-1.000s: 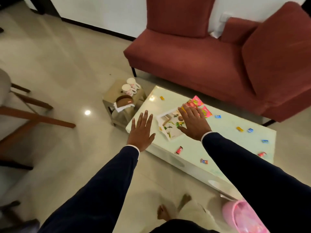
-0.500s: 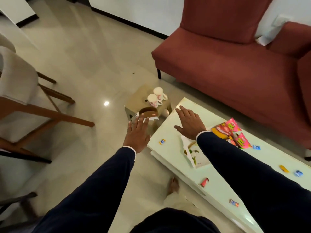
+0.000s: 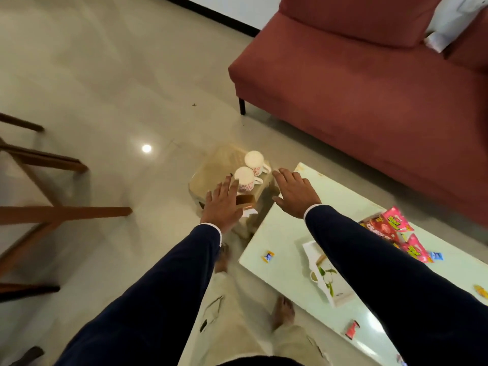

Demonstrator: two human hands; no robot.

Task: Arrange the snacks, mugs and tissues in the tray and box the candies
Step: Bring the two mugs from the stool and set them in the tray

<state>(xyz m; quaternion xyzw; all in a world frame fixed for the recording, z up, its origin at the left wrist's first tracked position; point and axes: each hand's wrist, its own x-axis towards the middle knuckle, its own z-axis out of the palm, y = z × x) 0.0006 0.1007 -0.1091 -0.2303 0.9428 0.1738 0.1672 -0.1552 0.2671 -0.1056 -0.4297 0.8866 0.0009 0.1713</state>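
1. We see our left hand spread flat, holding nothing, above the small stool, partly covering the brown tissue holder.
2. Two white mugs stand on that stool, just beyond our fingers.
3. Our right hand hovers wide and empty over the pale table's corner.
4. The tray, snack packets and scattered candies lie on the table.
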